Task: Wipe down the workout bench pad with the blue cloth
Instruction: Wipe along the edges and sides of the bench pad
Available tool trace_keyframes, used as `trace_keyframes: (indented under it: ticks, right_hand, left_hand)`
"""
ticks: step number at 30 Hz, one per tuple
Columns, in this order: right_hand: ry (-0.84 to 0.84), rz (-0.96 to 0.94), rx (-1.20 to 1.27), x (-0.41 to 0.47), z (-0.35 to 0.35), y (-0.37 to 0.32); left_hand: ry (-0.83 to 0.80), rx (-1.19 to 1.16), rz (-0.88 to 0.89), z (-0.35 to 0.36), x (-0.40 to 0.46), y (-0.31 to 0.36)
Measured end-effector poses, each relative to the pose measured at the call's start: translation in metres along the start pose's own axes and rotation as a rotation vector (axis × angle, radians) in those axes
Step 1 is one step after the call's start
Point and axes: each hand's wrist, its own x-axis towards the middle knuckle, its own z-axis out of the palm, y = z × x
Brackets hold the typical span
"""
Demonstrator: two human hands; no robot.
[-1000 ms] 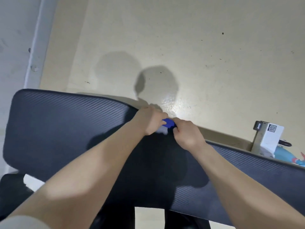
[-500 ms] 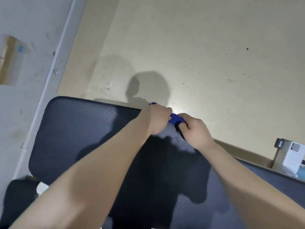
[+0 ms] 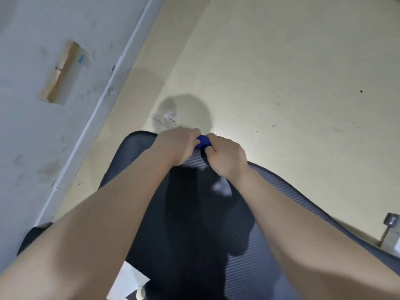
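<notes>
- Nearest the viewer, 2 bare forearms reach out over the dark, ribbed bench pad (image 3: pixel 279 198), which runs from the lower right up to a rounded end at the centre.
- On the pad's far edge, the left hand (image 3: pixel 176 146) and right hand (image 3: pixel 225 158) sit just beside each other, each with its fingers curled tight and clamped on the blue cloth (image 3: pixel 203 142).
- The cloth is bunched between the 2 hands at that far edge; only a small blue fold shows.
- It looks soft, light and limp, so it should crumple easily; spreading it flat under a palm would likely wipe better than a pinched wad. The pad seems firm and textured, so the cloth may drag slightly.
- Beyond the pad's far edge lies the pale floor (image 3: pixel 281 72), and left of the pad a grey wall (image 3: pixel 32 126).
</notes>
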Motion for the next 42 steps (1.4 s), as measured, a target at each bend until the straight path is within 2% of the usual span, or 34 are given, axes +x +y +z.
trace_keyframes:
  ticks: [4, 9, 14, 18, 21, 24, 27, 32, 35, 38, 40, 42]
  right_hand:
    - [0.04, -0.058, -0.017, 0.001, 0.008, -0.009]
    - [0.071, 0.074, -0.168, -0.012, -0.009, 0.012]
    - [0.138, 0.12, -0.206, 0.006, 0.015, -0.029]
    - [0.121, -0.011, -0.148, 0.03, 0.037, -0.076]
    - [0.08, -0.094, -0.162, 0.046, 0.045, -0.102]
    - [0.0, -0.218, -0.28, 0.065, 0.048, -0.121]
    - [-0.069, -0.388, -0.437, 0.074, 0.059, -0.139]
    - [-0.108, -0.6, -0.683, 0.055, 0.091, -0.171]
    - [-0.108, -0.714, -0.583, 0.029, 0.108, -0.174]
    - [-0.18, -0.735, -0.467, 0.03, 0.107, -0.171]
    - [-0.228, -0.728, -0.599, 0.043, 0.097, -0.169]
    - [-0.168, -0.694, -0.718, 0.057, 0.086, -0.167]
  left_hand:
    - [0.036, -0.033, 0.013, -0.004, -0.007, -0.022]
    - [0.141, 0.031, 0.094, 0.014, 0.002, 0.015]
    - [0.24, -0.002, 0.07, 0.011, -0.007, -0.023]
    - [0.31, -0.089, -0.023, 0.004, -0.025, -0.078]
    - [0.344, -0.321, -0.158, 0.005, -0.036, -0.103]
    - [0.433, -0.554, -0.32, 0.016, -0.051, -0.115]
    - [0.463, -0.67, -0.418, 0.033, -0.067, -0.127]
    - [0.458, -0.781, -0.494, 0.065, -0.117, -0.139]
    - [0.482, -0.812, -0.549, 0.082, -0.145, -0.141]
    - [0.486, -0.802, -0.564, 0.085, -0.149, -0.141]
    - [0.481, -0.761, -0.53, 0.079, -0.137, -0.141]
    - [0.485, -0.767, -0.496, 0.07, -0.12, -0.139]
